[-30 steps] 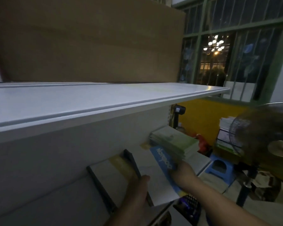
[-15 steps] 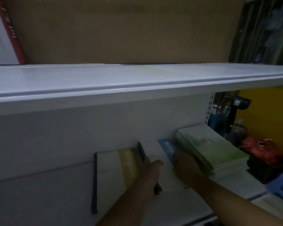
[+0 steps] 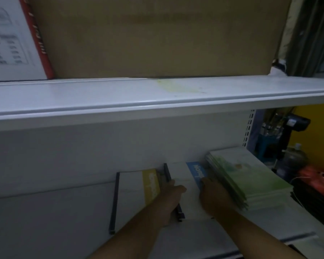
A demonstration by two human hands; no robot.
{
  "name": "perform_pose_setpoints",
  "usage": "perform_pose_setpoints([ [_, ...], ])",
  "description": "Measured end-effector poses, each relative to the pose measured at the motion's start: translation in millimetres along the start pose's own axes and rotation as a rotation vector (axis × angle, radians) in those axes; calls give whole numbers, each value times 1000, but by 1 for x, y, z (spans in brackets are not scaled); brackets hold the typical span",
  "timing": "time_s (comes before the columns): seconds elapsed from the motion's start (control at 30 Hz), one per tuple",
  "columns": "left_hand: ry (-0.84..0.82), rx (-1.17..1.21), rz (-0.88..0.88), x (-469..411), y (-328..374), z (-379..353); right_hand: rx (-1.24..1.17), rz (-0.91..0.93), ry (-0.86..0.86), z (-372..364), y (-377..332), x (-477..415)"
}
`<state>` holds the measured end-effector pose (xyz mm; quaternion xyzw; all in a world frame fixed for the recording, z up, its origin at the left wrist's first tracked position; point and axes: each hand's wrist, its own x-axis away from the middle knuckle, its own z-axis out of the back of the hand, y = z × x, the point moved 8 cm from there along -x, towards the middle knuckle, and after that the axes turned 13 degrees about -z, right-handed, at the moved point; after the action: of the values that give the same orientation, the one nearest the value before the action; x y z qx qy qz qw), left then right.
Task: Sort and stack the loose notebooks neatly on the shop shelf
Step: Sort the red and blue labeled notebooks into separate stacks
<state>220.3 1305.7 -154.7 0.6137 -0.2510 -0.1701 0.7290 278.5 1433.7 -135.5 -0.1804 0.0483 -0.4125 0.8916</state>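
A white notebook with a blue band lies flat on the lower shelf, pushed back near the rear wall. My left hand holds its dark-spined left edge. My right hand rests on its right side, fingers against the blue band. To its left lies a white notebook with a yellow band and a dark spine. On its right a stack of green-covered notebooks touches my right hand.
An upper white shelf overhangs the hands, carrying a large cardboard box and a red-edged white box. Beyond the shelf's right end are a yellow wall, a dark device, a bottle and red items.
The blue-banded notebook went from held out in front of the shelf to lying flat, far back on it. Both hands followed it in. The view swung left, away from the window and fan.
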Motion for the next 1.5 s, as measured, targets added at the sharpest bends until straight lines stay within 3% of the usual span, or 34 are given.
perform_pose_setpoints([
  [0.13, -109, -249, -193, 23, 37, 33, 75, -8, -55, -11, 3, -3],
  [0.23, -162, -751, -364, 58, 53, 98, 95, 44, 27, -56, 3, -64],
  [0.33, -111, -1219, -417, 98, 54, 200, 164, 320, 45, -43, -102, 19],
  [0.43, 17, -1371, -258, 157, 51, 312, 107, 737, 173, -17, -228, 172],
  [0.53, 211, -1406, -118, 232, 48, 410, 296, 933, -186, -84, -305, 265],
  [0.57, 256, -1425, -82, 259, 44, 436, 313, 1008, -234, -103, -330, 294],
  [0.67, 338, -1501, 66, 339, 18, 500, 327, 1256, -229, -125, -388, 387],
  [0.87, 498, -1344, 286, 466, -36, 601, 412, 1433, -245, -167, -454, 493],
  [1.07, 608, -1275, 329, 516, -69, 672, 482, 1504, -261, -206, -530, 542],
  [1.2, 627, -1238, 335, 523, -75, 721, 359, 1533, -224, -237, -612, 555],
  [1.5, 712, -1114, 340, 506, -62, 833, 66, 1225, -196, -288, -787, 502],
])
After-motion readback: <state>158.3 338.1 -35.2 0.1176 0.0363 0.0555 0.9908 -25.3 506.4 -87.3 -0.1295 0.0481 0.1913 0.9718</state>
